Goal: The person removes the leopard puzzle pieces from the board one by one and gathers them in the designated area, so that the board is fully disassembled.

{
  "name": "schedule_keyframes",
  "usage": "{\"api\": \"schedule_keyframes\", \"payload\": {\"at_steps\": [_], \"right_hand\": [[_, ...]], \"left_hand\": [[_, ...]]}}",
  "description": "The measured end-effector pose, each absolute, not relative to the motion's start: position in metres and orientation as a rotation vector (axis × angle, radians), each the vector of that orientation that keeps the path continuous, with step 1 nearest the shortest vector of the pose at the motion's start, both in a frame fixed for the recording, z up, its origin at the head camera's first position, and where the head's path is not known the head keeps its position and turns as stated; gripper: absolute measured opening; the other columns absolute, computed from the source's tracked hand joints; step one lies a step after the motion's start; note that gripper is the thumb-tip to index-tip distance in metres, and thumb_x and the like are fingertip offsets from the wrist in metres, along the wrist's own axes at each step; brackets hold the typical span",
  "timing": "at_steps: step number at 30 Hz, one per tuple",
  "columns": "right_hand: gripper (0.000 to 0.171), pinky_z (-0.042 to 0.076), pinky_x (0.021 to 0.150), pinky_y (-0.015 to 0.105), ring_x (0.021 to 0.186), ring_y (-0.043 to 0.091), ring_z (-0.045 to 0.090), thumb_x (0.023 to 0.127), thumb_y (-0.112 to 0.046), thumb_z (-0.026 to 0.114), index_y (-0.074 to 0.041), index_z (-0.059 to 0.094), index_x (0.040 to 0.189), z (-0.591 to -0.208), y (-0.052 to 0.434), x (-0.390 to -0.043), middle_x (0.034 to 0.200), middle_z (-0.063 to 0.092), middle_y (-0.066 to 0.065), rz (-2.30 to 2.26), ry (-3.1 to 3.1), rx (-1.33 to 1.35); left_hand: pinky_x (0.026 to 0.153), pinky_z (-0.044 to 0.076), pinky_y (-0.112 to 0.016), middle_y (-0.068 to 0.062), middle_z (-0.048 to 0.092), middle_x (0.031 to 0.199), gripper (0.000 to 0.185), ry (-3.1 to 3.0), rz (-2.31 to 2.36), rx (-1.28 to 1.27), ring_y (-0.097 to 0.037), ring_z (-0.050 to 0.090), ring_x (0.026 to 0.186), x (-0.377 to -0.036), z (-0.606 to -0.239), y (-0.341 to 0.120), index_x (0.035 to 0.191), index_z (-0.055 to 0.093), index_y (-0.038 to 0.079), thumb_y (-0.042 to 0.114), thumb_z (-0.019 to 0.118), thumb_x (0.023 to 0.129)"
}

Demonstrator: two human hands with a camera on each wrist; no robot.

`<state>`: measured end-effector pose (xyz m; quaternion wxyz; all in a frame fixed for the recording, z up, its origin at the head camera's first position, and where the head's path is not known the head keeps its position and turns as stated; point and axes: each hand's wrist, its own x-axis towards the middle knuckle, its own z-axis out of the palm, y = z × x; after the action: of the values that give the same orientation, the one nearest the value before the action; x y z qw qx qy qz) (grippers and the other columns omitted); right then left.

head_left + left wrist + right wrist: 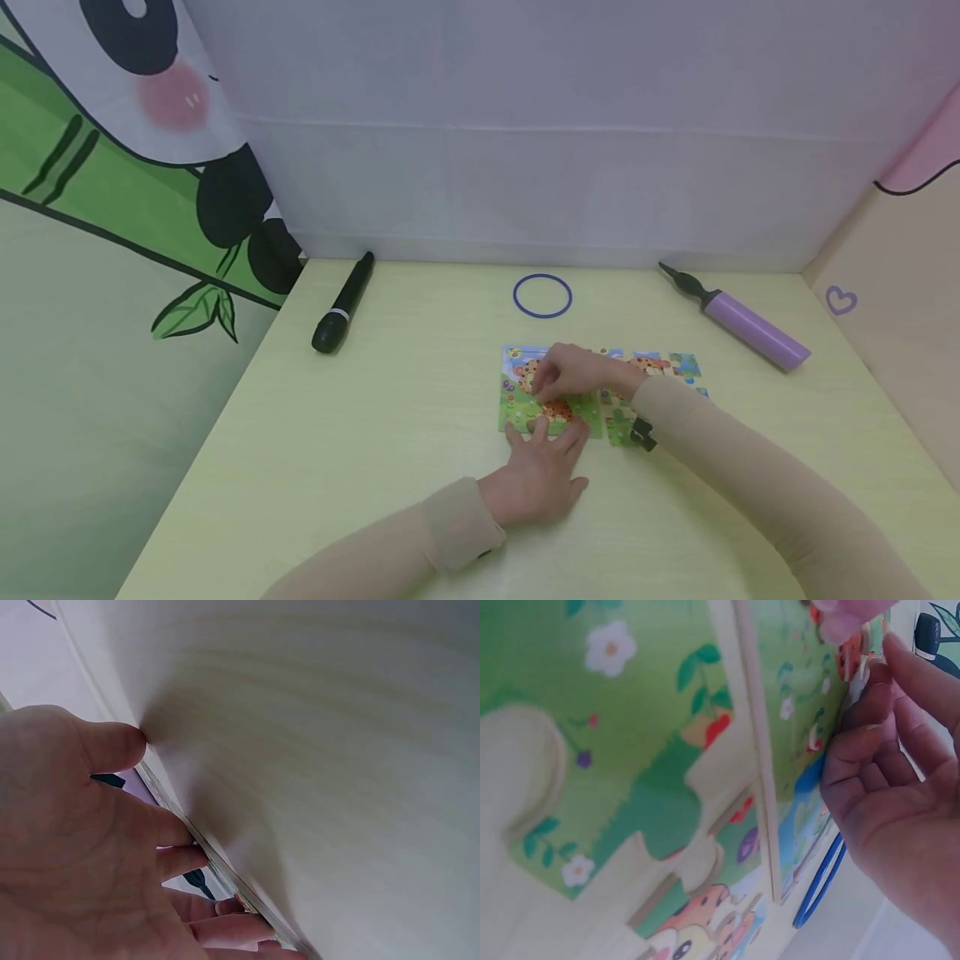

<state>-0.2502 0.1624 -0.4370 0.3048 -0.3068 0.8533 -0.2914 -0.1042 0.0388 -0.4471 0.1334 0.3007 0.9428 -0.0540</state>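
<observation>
A picture puzzle board (512, 410) with cartoon spotted animals on green grass lies flat on the table. My left hand (542, 475) rests at its near edge, fingers spread and straight, the fingertips touching the board. Over the middle of the board, my right hand (576, 371) has its fingers bent downward. In the right wrist view, its thumb and fingertips pinch the thin edge of a puzzle piece (861, 679), mostly hidden by the fingers. Several loose puzzle pieces (686, 364) lie right of the board, partly under the right forearm.
A black microphone (332, 329) lies at the back left of the table (360, 450). Beyond the board is a thin blue ring (542, 316). A purple hand pump (753, 329) with a black nozzle lies at the back right. A pale cloth wall (525, 192) stands behind.
</observation>
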Motion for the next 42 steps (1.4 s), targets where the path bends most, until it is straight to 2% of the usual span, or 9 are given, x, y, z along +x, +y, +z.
{"api": "schedule_keyframes", "payload": {"at_steps": [18, 32, 37, 42], "right_hand": [[0.006, 0.048, 0.062, 0.026, 0.064, 0.014, 0.059, 0.086, -0.015, 0.073, -0.011, 0.074, 0.082, -0.440, 0.160, -0.253, 0.074, 0.068, 0.000, -0.773, 2.247, -0.780], [0.008, 0.046, 0.061, 0.027, 0.065, 0.017, 0.055, 0.091, -0.008, 0.064, -0.008, 0.071, 0.087, -0.433, 0.166, -0.256, 0.079, 0.066, 0.003, -0.801, 2.163, -0.827], [0.009, 0.049, 0.063, 0.032, 0.065, 0.020, 0.056, 0.091, -0.006, 0.063, -0.006, 0.071, 0.087, -0.434, 0.172, -0.261, 0.077, 0.065, 0.005, -0.862, 2.170, -0.868], [0.009, 0.049, 0.071, 0.033, 0.073, 0.018, 0.059, 0.092, -0.013, 0.064, -0.009, 0.070, 0.091, -0.434, 0.181, -0.265, 0.081, 0.066, 0.002, -0.887, 2.223, -0.800]], "left_hand": [[0.090, 0.030, -0.071, 0.015, 0.014, 0.156, 0.068, 2.747, -0.146, 0.869, -0.033, 0.026, 0.134, -0.105, -0.450, 0.039, 0.154, 0.018, 0.023, 0.057, 0.036, 0.097], [0.091, 0.029, -0.070, 0.015, 0.014, 0.156, 0.068, 2.748, -0.166, 0.874, -0.033, 0.027, 0.133, -0.104, -0.447, 0.038, 0.154, 0.018, 0.023, 0.056, 0.035, 0.098], [0.092, 0.029, -0.070, 0.014, 0.013, 0.156, 0.068, 2.743, -0.173, 0.862, -0.033, 0.025, 0.136, -0.104, -0.448, 0.039, 0.154, 0.017, 0.023, 0.056, 0.034, 0.098], [0.091, 0.029, -0.070, 0.014, 0.013, 0.156, 0.069, 2.742, -0.178, 0.861, -0.033, 0.026, 0.135, -0.104, -0.447, 0.039, 0.154, 0.016, 0.023, 0.056, 0.035, 0.097]]}}
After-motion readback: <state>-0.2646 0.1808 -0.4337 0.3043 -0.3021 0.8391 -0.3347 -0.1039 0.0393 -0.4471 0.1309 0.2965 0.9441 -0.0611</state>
